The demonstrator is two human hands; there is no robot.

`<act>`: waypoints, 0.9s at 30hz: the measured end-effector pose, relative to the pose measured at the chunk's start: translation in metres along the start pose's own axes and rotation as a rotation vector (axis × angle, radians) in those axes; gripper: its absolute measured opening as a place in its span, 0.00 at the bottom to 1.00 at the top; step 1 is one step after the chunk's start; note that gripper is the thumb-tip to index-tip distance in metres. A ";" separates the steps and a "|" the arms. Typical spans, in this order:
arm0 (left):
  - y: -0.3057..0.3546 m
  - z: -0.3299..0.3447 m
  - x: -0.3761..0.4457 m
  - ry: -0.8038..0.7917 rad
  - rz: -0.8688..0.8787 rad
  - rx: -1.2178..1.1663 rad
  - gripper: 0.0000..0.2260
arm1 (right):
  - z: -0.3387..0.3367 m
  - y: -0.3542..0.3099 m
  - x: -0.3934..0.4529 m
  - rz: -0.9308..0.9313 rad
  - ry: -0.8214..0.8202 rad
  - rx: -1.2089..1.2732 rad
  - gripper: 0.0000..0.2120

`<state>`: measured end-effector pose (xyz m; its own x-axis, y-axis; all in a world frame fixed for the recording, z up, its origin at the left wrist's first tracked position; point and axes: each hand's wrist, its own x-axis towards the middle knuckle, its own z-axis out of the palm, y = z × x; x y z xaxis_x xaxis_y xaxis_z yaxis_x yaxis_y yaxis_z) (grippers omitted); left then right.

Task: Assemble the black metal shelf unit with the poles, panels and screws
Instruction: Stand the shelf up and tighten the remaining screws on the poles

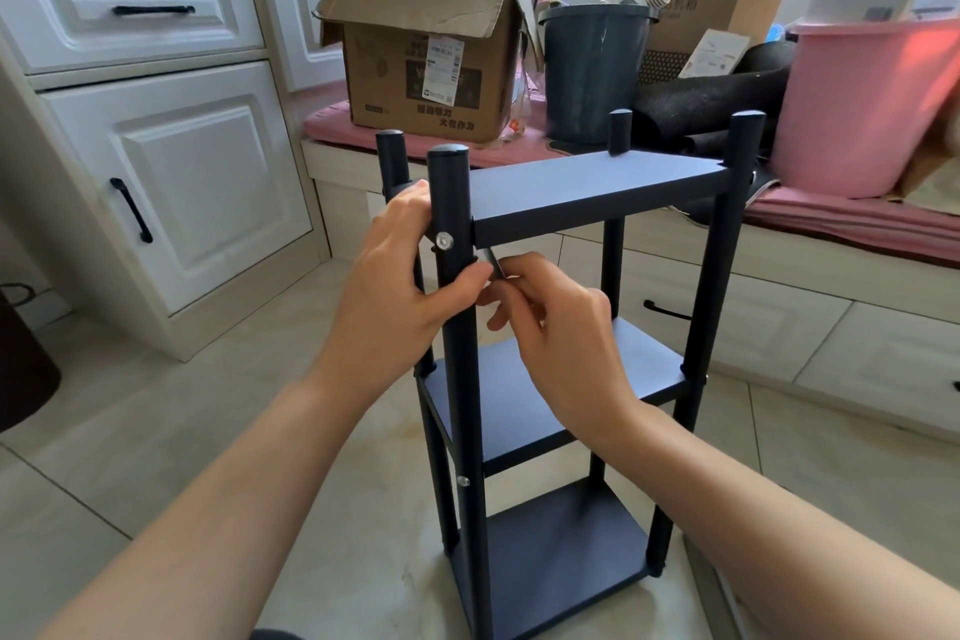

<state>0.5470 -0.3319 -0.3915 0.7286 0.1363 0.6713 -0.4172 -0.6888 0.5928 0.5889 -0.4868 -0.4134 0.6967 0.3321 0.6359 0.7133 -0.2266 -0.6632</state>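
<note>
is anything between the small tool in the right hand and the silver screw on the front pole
Yes: the left hand's thumb, wrapped round the black front pole, sits between the small metal tool pinched by the right hand and the silver screw.

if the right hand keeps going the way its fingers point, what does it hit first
Most likely the front pole. The right hand pinches a small metal tool and points left and slightly up, toward the pole, where the left hand's thumb already lies. Depth is unclear.

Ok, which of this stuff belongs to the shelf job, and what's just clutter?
Job: shelf unit, near pole gripped by the left hand, screw, small metal tool pinched by the right hand.
Clutter: cardboard box, grey bin, pink tub.
</note>
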 end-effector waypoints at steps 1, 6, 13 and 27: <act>0.000 0.000 0.000 0.002 0.003 0.002 0.18 | 0.000 0.002 0.000 0.002 0.009 0.011 0.06; -0.002 -0.001 0.001 -0.005 0.030 -0.008 0.19 | 0.004 0.005 0.002 -0.018 0.034 0.011 0.06; -0.006 -0.003 0.002 -0.042 0.080 -0.056 0.14 | 0.016 0.005 0.006 -0.042 0.045 0.041 0.07; -0.013 -0.004 0.006 -0.075 0.096 -0.099 0.13 | 0.037 0.017 0.016 -0.138 0.140 -0.009 0.07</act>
<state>0.5549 -0.3197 -0.3930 0.7200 0.0173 0.6938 -0.5355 -0.6220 0.5712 0.6094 -0.4515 -0.4293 0.5952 0.2299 0.7699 0.8032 -0.1964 -0.5623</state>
